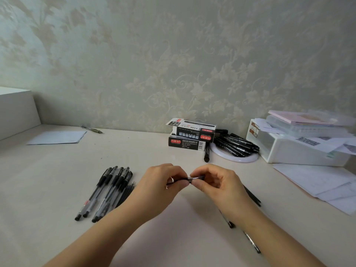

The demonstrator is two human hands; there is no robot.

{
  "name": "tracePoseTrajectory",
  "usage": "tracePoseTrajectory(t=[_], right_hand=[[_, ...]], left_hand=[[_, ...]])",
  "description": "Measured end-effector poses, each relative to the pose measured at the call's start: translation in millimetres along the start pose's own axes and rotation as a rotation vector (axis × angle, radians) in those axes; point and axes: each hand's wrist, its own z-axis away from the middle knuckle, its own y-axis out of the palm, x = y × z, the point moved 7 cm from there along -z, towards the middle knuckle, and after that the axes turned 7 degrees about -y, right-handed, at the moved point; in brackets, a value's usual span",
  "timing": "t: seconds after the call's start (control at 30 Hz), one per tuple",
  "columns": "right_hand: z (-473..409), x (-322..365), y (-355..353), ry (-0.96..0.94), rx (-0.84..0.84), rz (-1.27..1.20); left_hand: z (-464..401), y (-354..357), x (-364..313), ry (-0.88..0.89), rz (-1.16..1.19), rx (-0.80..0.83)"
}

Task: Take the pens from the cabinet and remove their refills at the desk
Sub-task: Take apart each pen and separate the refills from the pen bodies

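**Head view: both hands on one pen at the desk's middle**

Your left hand and right hand pinch a black-and-clear plastic pen, its middle hidden by fingers. Two stacked black cardboard pen boxes sit at the cream desk's back edge; one reads "1120", smaller print illegible.

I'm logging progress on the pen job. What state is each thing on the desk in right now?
Held pen: level above the desk, gripped at both ends.
Left hand: curled round the pen's left part.
Right hand: pinches the pen's right part.
Pen bunch: lying flat, side by side, left of the hands.
Top pen box: end flap open, stacked on the lower box.
Marker pile: heaped on a white ring.
Desk: papers at both edges.
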Motion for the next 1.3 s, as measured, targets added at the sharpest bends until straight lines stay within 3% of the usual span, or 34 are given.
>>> tracePoseTrajectory(t=[0.13, 0.27, 0.4, 0.53, 0.73, 0.9, 1.1, 1.3], right_hand=[[1, 3, -2, -0.054, -0.087, 0.154], [1, 2, -10, -0.092, -0.135, 0.249], [1, 1, -9, -0.119, -0.087, 0.335], [1, 4, -7, -0.174, -0.064, 0.389], [1, 8, -12, -0.191, -0.106, 0.501], [0, 7, -34, -0.079, -0.209, 0.619], [4, 0, -34, 0.098, -0.094, 0.722], [7, -1, -20, 0.095, 0.011, 0.848]], left_hand=[[-1, -20, 6, -0.055, -0.026, -0.178], [-4, -64, 40, -0.263, -0.220, -0.379], [2, -85, 84, -0.538, -0.386, -0.315], [7, -82, 102, -0.659, -0.455, -0.203], [7, -73, 101, -0.675, -0.505, -0.145], [6, -74, 94, -0.644, -0.499, -0.145], [5, -67, 85, -0.587, -0.507, -0.142], [4, -61, 83, -0.553, -0.510, -0.128]])
